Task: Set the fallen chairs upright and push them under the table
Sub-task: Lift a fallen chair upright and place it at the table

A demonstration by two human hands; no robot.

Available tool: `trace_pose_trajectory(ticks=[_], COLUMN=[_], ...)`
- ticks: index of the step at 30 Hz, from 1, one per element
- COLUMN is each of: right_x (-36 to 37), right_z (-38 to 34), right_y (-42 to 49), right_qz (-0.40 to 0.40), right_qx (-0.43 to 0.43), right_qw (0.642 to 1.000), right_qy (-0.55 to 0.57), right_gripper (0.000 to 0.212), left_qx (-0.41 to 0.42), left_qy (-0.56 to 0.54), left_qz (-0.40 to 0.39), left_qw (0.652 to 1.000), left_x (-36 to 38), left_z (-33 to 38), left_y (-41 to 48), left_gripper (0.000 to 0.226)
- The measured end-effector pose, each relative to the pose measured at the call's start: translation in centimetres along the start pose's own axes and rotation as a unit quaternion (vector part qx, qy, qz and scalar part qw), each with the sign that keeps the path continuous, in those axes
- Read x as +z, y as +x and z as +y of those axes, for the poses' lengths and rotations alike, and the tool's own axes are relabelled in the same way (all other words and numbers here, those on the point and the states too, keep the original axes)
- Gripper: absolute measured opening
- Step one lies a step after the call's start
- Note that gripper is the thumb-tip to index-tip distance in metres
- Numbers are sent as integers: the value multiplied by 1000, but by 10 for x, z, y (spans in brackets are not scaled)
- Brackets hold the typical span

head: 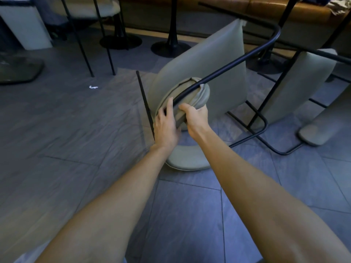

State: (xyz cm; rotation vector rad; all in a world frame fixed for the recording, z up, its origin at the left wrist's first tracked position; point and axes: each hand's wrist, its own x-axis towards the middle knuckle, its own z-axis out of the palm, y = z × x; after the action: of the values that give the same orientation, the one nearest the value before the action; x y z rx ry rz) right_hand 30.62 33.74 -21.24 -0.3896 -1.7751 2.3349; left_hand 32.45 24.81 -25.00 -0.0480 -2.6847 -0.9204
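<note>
On the grey tiled floor (76, 130) a fallen chair (199, 59) is gripped at its padded armrest (197, 92) by the left hand (165, 126) and right hand (196, 118), both closed around it, and should be raised slowly, clear of the second chair (296, 86) just beside.

Second fallen chair (296, 88) cut off at right edge; upright chair (98, 8) cropped at top; left hand (166, 126) hides part of near chair's backrest (190, 95); floor scrap (93, 87) too small to tell.

Dim room, grey tiled floor (57, 149), tan sofa (266, 6) behind.
</note>
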Motion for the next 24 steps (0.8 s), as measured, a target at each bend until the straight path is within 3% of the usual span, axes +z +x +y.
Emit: trace_pose_trajectory(ticks=[9, 15, 24], right_x=[10, 27, 81], right_z=[-20, -61, -146], right_y=[20, 36, 30], right_qz=[33, 70, 104], right_qx=[21, 76, 157], right_qw=[999, 992, 982], right_qy=[10, 74, 21], right_gripper=[33, 22, 27], left_qx=[18, 57, -12], left_qy=[58, 125, 146], left_qz=[-97, -139, -216], left_qw=[993, 981, 965], left_x=[-25, -71, -160], left_z=[13, 44, 89], left_y=[28, 68, 108], left_gripper=[105, 89, 84])
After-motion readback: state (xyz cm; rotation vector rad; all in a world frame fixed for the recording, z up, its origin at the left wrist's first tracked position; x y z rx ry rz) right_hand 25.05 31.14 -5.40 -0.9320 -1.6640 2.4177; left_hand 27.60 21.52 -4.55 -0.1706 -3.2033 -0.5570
